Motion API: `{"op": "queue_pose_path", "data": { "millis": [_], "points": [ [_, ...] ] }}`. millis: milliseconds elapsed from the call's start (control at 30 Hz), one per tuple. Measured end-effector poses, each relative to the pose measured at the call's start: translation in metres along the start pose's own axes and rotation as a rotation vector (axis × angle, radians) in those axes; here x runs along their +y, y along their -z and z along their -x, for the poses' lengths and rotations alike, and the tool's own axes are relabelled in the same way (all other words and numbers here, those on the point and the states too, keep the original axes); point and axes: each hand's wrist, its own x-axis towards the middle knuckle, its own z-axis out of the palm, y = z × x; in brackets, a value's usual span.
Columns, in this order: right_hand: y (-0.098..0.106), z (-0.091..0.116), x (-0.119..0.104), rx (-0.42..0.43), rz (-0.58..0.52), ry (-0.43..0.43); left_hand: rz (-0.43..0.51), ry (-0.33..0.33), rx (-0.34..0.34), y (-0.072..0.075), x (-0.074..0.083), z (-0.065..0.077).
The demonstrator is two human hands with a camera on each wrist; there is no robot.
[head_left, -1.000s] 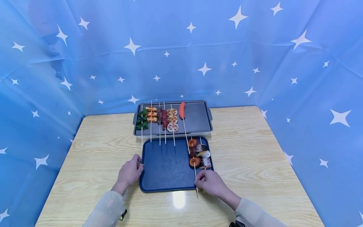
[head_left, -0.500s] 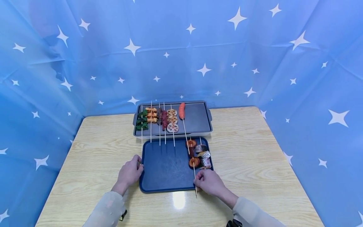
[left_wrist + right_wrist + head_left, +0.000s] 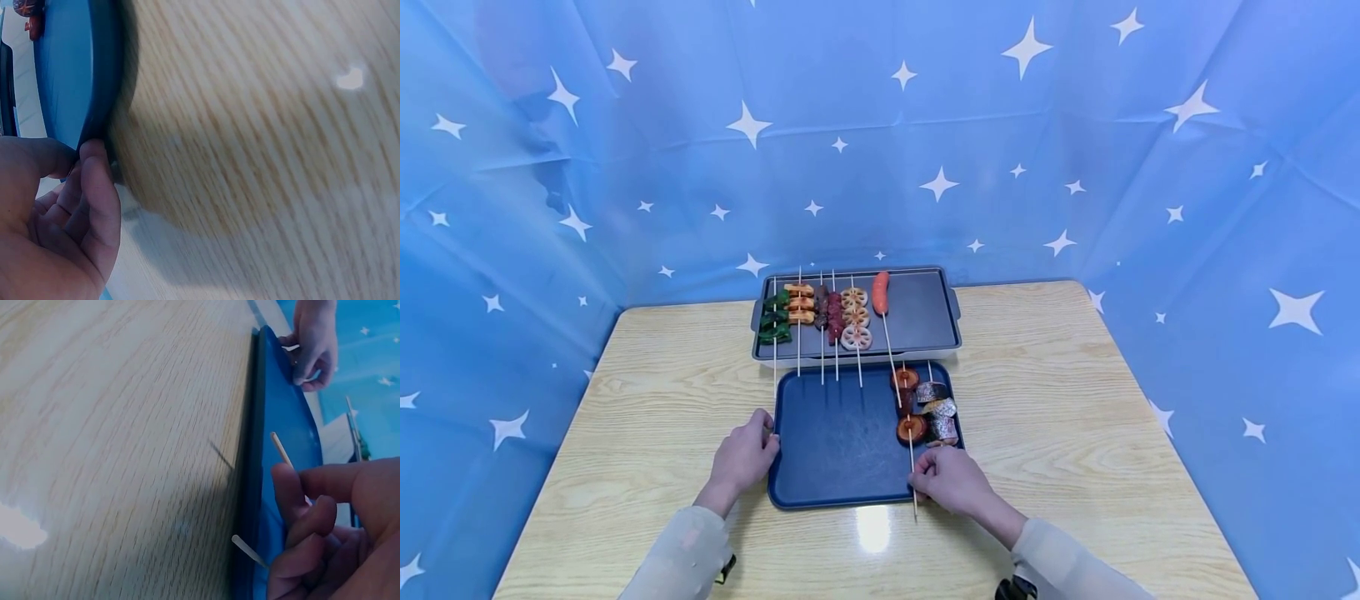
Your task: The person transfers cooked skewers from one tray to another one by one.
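My left hand [image 3: 743, 460] holds the left rim of the dark blue tray [image 3: 838, 454]; the left wrist view shows thumb and fingers pinching its edge. At the tray's right side, my right hand [image 3: 955, 485] pinches the stick of a skewer [image 3: 912, 430] of brown mushroom-like slices. The right wrist view shows that stick [image 3: 281, 449] poking out between thumb and forefinger. Beside it on the tray lies a skewer of silvery-skinned fish-like chunks [image 3: 942, 417], its lower stick mostly hidden by my right hand. Another stick end [image 3: 249, 550] shows below the fingers.
Behind the tray stands a grey grill pan [image 3: 925, 312]. Several skewers lie across it, including green leaves [image 3: 775, 321], lotus root slices [image 3: 856, 317] and a red sausage [image 3: 881, 293]. The sausage stick overhangs the tray. A starry blue curtain [image 3: 850, 192] surrounds the wooden table [image 3: 1060, 400].
My right hand has shifted slightly left with the mushroom-like skewer, whose stick now stands more upright in the head view. The left hand and tray have not moved.
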Motion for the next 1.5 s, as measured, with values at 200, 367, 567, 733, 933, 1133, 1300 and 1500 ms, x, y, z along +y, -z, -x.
{"op": "queue_pose_path", "data": {
  "millis": [200, 367, 567, 733, 933, 1133, 1300, 1500],
  "points": [
    [0.002, 0.0, 0.0, 0.004, -0.004, -0.013, -0.001, -0.002, 0.003, 0.0, 0.0, -0.001],
    [0.002, 0.0, 0.001, 0.003, 0.002, -0.022, -0.003, -0.001, 0.003, 0.001, 0.001, 0.0],
    [0.003, 0.001, 0.001, -0.006, -0.002, -0.015, -0.003, -0.002, 0.006, 0.001, 0.002, 0.001],
    [0.007, 0.003, 0.001, -0.009, 0.003, 0.003, -0.006, -0.003, 0.005, 0.001, 0.002, 0.0],
    [0.022, -0.001, -0.002, 0.056, 0.011, 0.006, -0.008, 0.0, -0.002, 0.001, 0.002, 0.0],
    [0.048, -0.017, -0.011, 0.116, -0.045, 0.029, -0.005, -0.002, -0.001, 0.002, 0.002, 0.001],
    [0.062, -0.032, -0.022, 0.175, -0.031, 0.074, -0.001, 0.0, 0.002, 0.001, 0.001, 0.001],
    [0.064, -0.051, -0.035, 0.225, 0.056, 0.074, -0.001, 0.006, 0.001, -0.001, 0.0, 0.0]
  ]
}}
